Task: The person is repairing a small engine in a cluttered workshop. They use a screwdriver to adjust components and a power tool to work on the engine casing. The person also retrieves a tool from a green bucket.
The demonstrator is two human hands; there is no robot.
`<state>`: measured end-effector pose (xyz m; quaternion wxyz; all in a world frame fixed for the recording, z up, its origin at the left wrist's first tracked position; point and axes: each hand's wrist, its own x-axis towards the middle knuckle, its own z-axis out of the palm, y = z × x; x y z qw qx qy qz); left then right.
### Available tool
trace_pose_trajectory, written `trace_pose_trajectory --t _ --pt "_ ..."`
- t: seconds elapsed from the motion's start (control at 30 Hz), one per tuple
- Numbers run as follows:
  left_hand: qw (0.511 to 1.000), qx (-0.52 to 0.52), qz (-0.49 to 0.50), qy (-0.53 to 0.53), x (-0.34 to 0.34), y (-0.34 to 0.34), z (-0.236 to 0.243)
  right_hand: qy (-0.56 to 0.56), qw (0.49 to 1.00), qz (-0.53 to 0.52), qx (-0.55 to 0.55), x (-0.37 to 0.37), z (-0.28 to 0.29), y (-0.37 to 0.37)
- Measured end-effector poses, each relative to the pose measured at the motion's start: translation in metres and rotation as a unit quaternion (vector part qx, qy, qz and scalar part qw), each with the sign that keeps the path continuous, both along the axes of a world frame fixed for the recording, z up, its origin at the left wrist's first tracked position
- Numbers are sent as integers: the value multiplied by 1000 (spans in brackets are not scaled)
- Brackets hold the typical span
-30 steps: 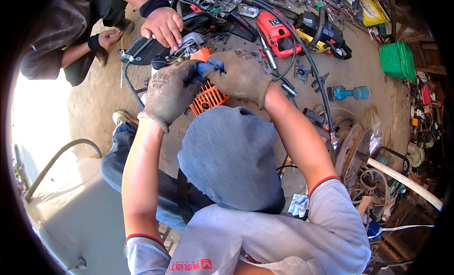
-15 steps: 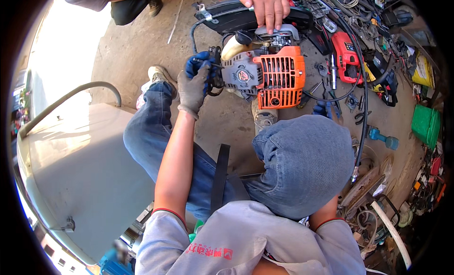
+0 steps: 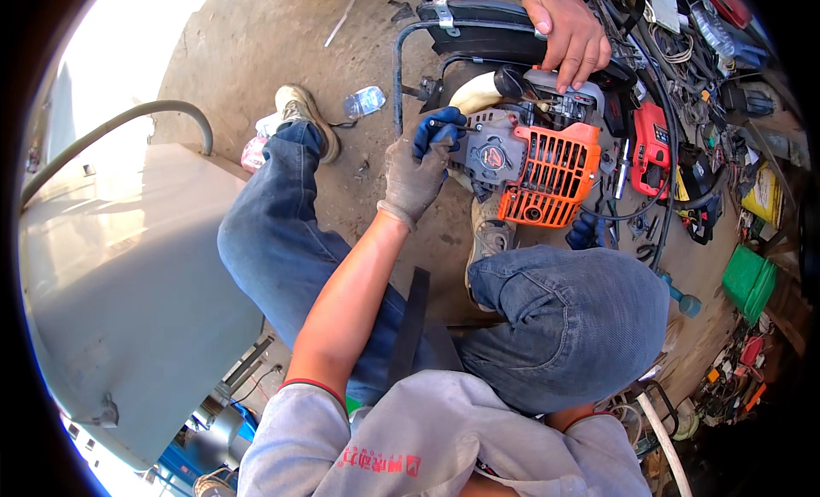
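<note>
Engine (image 3: pixel 547 179), left hand (image 3: pixel 418 165) beside, apparently holding rod (image 3: pixel 450 124)

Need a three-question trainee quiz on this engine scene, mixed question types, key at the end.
1. True or false: the co-worker's hand with the dark cuff is ungloved.
2. The person's left hand, in a grey-brown glove with blue fingers, is nearest to which of these?
A) the green plastic bin
B) the grey ribbed engine cover
C) the red plastic casing
3. What hides part of the person's right hand, whose blue glove shows beside the orange slatted engine cover?

Key: 1. True. 2. B. 3. The person's bent right knee in blue denim.
</note>
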<state>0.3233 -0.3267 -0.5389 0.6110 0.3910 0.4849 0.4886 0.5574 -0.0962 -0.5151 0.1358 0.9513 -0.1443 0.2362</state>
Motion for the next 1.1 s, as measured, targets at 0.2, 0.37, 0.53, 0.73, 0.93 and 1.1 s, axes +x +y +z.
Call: trace_pose_trajectory --t 0.2,0.37,0.53,0.73,0.93,1.1 --pt "999 -31 16 -16 1 2 3 -2 998 -52 27 -26 -12 95" --pt "997 -68 17 36 0 2 4 -9 993 -107 45 -25 -11 88" --pt "998 -38 41 41 1 1 3 -24 985 -161 58 -32 -16 90" --pt "991 -49 8 121 -12 -1 2 -44 972 -221 69 -45 -5 88" --pt "988 -1 -25 154 -15 -2 3 -66 953 -283 85 -34 0 98" --pt "981 66 -10 181 -13 0 0 -83 933 -332 116 -33 -4 105"
